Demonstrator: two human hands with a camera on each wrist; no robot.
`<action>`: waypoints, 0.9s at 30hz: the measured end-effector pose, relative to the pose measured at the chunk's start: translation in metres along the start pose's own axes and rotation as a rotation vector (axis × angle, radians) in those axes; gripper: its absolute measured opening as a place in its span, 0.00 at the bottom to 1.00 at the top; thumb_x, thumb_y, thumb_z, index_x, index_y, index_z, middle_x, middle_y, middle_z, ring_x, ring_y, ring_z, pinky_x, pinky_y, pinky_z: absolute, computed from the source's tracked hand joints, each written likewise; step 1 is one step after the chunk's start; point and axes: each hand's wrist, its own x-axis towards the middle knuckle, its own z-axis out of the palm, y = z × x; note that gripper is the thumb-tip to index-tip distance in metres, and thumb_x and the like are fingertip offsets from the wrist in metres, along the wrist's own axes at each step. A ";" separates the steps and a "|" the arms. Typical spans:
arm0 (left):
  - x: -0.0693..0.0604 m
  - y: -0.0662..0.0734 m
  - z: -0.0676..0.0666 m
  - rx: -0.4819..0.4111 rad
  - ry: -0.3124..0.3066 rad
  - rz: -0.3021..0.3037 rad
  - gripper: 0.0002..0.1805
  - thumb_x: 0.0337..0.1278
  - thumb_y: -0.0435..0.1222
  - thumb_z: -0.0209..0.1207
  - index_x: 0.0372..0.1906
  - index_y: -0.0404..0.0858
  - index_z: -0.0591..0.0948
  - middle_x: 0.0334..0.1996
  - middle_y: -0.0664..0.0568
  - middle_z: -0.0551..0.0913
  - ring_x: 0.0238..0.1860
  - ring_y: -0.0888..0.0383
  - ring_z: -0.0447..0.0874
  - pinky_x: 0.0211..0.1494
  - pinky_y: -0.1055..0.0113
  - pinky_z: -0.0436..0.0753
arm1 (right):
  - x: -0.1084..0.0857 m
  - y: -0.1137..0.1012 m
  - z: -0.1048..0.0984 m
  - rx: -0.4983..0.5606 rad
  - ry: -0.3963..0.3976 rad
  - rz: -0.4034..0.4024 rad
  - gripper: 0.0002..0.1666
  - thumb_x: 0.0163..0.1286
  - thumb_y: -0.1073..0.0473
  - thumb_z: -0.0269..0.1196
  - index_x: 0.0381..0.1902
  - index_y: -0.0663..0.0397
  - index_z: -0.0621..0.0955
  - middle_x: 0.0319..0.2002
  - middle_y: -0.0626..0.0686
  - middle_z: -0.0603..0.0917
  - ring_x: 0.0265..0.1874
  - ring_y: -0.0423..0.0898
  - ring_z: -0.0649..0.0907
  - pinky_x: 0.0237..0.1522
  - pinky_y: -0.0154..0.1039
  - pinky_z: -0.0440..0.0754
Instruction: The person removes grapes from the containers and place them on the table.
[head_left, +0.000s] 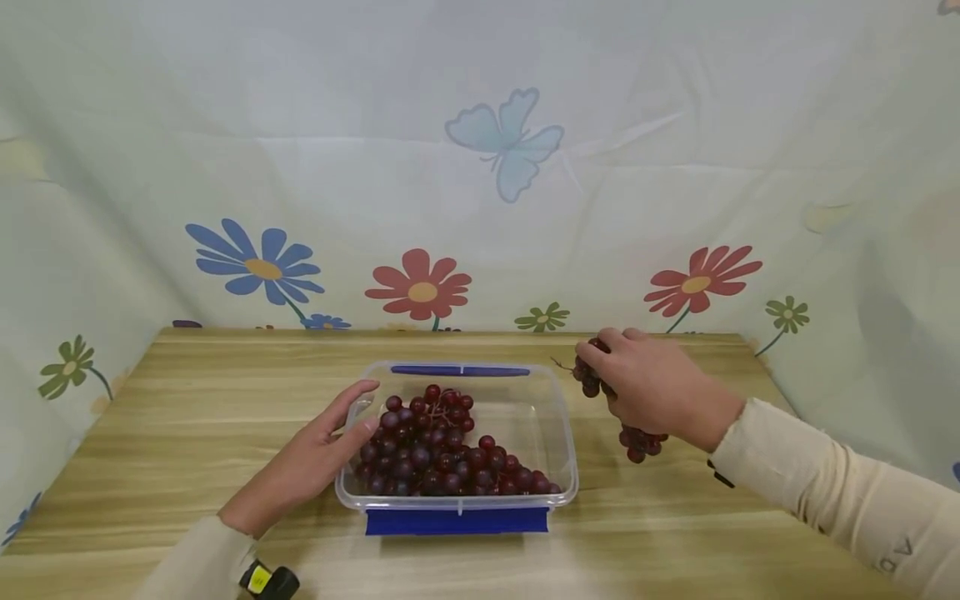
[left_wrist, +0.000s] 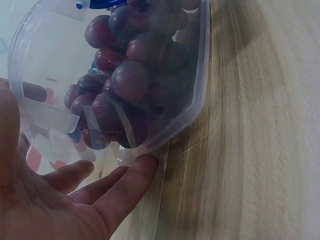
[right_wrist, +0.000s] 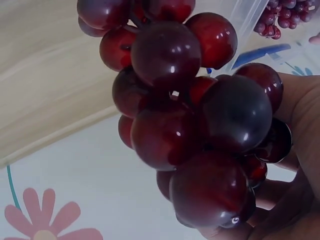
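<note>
Grasped in my right hand (head_left: 656,383): a bunch of grapes (right_wrist: 167,132), glossy, dark red and round, just right of the clear plastic box (head_left: 568,433) with smooth blue latches (head_left: 457,522). Left hand (head_left: 318,454) not clenched, fingers extended against the box's side; more grapes (head_left: 420,457) heaped inside, wood-grained tabletop (head_left: 675,533) beneath.

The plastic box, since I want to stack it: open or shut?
Open: nothing covers the box on top; its grapes lie uncovered in the head view.

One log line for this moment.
left hand: at left side of container | right hand: holds grape bunch right of container | container: grapes inside
</note>
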 end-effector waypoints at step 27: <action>0.000 0.002 -0.001 0.023 -0.002 -0.010 0.32 0.81 0.57 0.46 0.82 0.60 0.55 0.84 0.38 0.53 0.77 0.26 0.64 0.68 0.32 0.78 | -0.017 -0.010 0.021 0.074 0.028 0.030 0.29 0.53 0.64 0.77 0.52 0.52 0.79 0.42 0.57 0.83 0.37 0.53 0.85 0.31 0.48 0.87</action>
